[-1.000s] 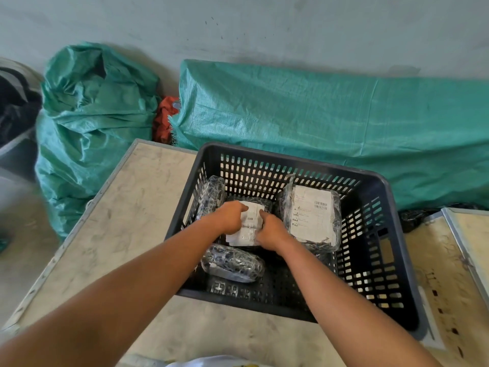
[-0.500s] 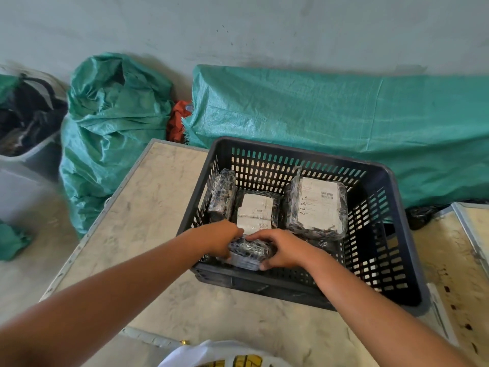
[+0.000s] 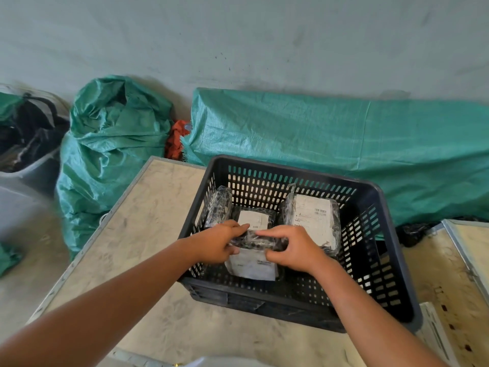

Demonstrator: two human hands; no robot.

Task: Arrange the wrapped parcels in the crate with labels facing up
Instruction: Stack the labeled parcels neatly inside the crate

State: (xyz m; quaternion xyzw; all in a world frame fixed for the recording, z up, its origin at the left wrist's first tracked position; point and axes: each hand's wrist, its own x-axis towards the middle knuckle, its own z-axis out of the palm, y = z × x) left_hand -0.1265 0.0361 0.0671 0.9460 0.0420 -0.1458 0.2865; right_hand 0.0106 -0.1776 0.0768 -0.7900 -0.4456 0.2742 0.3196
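A dark plastic crate (image 3: 375,263) stands on a worn table. Inside the crate, my left hand (image 3: 215,243) and my right hand (image 3: 291,247) both grip a wrapped parcel (image 3: 254,263), tilted on edge so its white label faces me. Behind it lies a small parcel (image 3: 252,218) with its label up. A larger parcel (image 3: 312,221) with a barcode label up rests at the right. A dark wrapped parcel (image 3: 219,206) leans against the crate's left wall, no label showing.
The table (image 3: 148,234) carries the crate near its right edge. Green woven sacks (image 3: 111,149) and a long green covered bundle (image 3: 330,139) lie against the wall behind. A grey bin (image 3: 29,144) is far left; another board (image 3: 465,260) lies right.
My hands left the small labelled parcel, took the dark parcel at the crate's front, and have turned it up so its white label shows. The camera shifted.
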